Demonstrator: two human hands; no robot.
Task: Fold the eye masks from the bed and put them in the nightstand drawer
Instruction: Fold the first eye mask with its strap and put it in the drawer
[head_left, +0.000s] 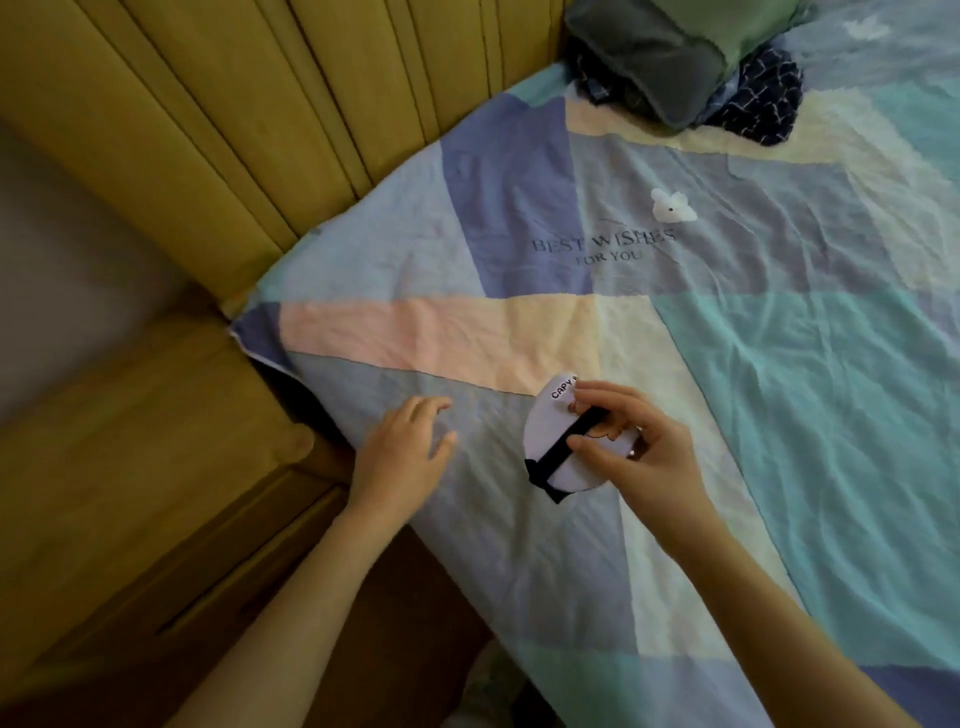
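Right hand (631, 441) has a pinch grip on the folded white eye mask (556, 441) and its black strap (563, 449), lower middle of the frame on the bed (779, 364). Left hand (405, 447) lies loose beside it, holding nothing. Looks soft, light and floppy, so I'd pinch the folded edge with the strap.

Matt, wrinkled cloth bedsheet (727, 364); smooth white fabric eye mask (550, 421).
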